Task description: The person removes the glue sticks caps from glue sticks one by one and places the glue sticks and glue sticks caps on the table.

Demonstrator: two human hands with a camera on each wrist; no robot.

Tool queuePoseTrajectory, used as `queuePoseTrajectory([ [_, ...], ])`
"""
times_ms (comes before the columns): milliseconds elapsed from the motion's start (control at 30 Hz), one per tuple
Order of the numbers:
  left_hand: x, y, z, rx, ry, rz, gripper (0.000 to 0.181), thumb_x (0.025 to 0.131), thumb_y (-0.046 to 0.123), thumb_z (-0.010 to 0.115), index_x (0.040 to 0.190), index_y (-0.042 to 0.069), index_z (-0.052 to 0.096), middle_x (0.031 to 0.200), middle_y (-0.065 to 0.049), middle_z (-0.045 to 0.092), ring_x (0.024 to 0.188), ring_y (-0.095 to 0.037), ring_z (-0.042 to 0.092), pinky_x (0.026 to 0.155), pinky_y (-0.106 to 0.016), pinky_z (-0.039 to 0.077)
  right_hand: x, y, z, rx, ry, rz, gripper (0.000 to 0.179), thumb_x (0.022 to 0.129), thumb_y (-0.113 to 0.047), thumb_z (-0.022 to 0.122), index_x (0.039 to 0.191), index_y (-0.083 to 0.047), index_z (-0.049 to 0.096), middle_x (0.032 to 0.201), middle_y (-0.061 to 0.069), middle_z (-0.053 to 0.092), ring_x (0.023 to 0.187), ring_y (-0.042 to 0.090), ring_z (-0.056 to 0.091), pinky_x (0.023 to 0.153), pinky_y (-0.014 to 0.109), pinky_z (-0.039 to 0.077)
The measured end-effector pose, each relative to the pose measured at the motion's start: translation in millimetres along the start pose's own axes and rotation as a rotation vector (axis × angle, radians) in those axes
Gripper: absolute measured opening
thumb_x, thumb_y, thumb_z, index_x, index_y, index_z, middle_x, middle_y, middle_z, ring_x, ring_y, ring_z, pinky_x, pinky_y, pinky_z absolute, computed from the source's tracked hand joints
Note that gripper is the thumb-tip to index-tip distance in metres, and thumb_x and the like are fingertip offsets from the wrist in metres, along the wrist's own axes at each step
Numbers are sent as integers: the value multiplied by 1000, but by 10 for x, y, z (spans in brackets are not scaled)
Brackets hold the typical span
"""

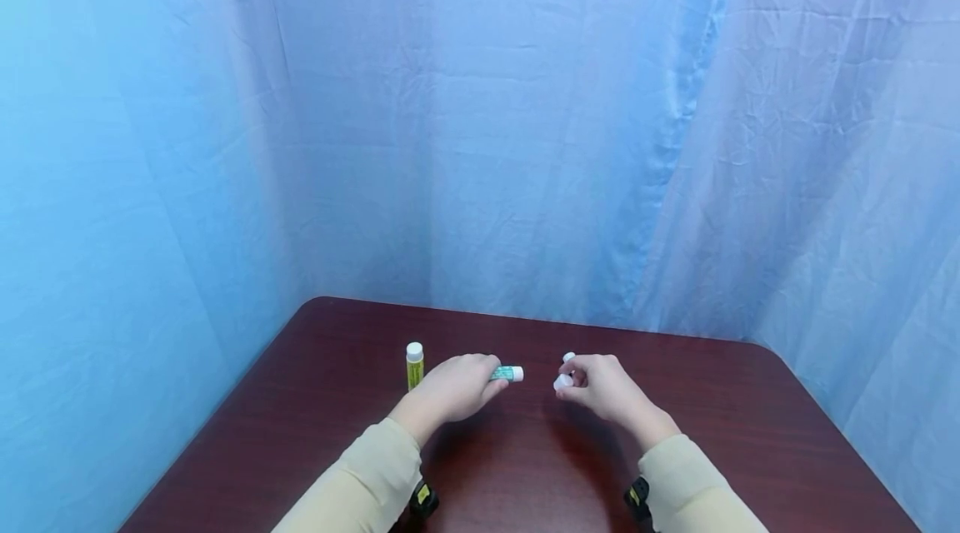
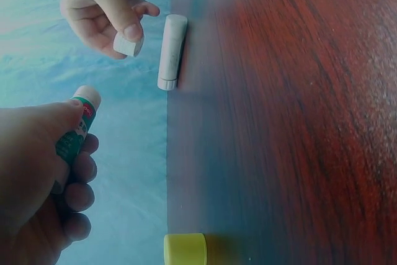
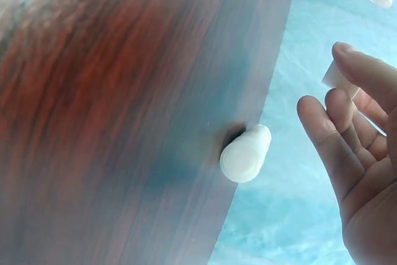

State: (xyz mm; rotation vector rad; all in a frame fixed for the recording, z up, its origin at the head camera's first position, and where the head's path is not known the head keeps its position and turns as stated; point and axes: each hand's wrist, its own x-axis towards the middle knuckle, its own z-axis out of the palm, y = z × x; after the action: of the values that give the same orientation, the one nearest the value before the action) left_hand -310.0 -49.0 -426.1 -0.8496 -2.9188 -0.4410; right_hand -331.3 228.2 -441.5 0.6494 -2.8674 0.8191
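Note:
My left hand (image 1: 456, 387) grips a green glue stick (image 1: 508, 373), its white end pointing toward the right hand. In the left wrist view the fingers curl round the barrel of this glue stick (image 2: 75, 134), with the thumb laid along it. Across a short gap, my right hand (image 1: 609, 383) pinches a small white cap (image 1: 563, 382) between thumb and fingers. The same cap (image 3: 338, 79) shows partly behind the thumb in the right wrist view. Just beyond the right hand a white tube (image 2: 172, 52) stands upright on the table, mostly hidden in the head view.
A yellow glue stick (image 1: 415, 368) with a white top stands beside the left hand, its lower part covered by the wrist. Everything rests on a dark reddish wooden table (image 1: 345, 400). Pale blue curtains (image 1: 487, 125) hang behind the table and along its sides.

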Motion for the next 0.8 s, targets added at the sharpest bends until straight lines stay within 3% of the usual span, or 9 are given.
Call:
queuePoseTrajectory([
  [300, -18, -9, 11, 21, -4, -7, 27, 103, 41, 60, 112, 16, 63, 94, 7, 60, 84, -11, 56, 84, -34, 53, 63, -3, 93, -21, -50, -16, 25, 85, -14, 84, 107, -8, 73, 78, -9, 60, 70, 12, 55, 62, 28, 50],
  [800, -33, 11, 2, 19, 0, -8, 30, 103, 42, 60, 117, 16, 63, 98, 6, 63, 86, -11, 57, 86, -35, 53, 119, -51, 155, -56, -130, 14, 24, 88, -12, 81, 110, -7, 74, 78, -7, 61, 70, 11, 57, 68, 32, 52],
])
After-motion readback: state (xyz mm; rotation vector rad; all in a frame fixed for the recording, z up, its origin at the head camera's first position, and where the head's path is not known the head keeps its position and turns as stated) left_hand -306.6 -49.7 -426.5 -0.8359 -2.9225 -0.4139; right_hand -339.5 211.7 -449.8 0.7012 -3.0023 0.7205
